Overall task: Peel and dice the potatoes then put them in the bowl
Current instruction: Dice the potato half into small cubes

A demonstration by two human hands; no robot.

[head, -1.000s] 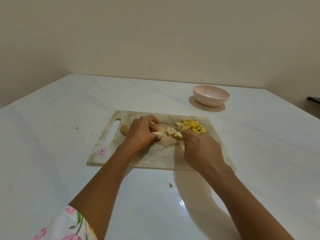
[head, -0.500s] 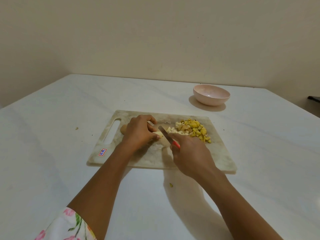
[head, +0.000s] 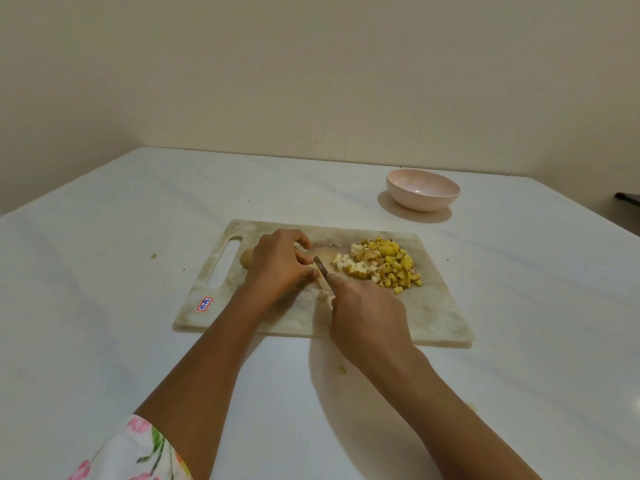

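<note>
A pale marbled cutting board [head: 433, 313] lies on the white table. My left hand [head: 277, 265] presses down on a potato piece, mostly hidden under the fingers. A brown unpeeled potato [head: 246, 259] peeks out to the left of that hand. My right hand [head: 367, 317] grips a knife [head: 322, 270], whose blade rests against the left fingertips. A heap of diced potato [head: 384, 263], white and yellow cubes, sits on the board's right half. The pink bowl [head: 423, 190] stands beyond the board, far right, with nothing inside.
Small potato scraps lie on the table at the left [head: 152, 256] and in front of the board [head: 342, 369]. The table's far edge meets a beige wall. A dark object [head: 628, 198] shows at the right edge.
My right hand drew back from the diced heap toward me, and the knife blade came to rest beside my left fingertips. The left hand stayed on the potato.
</note>
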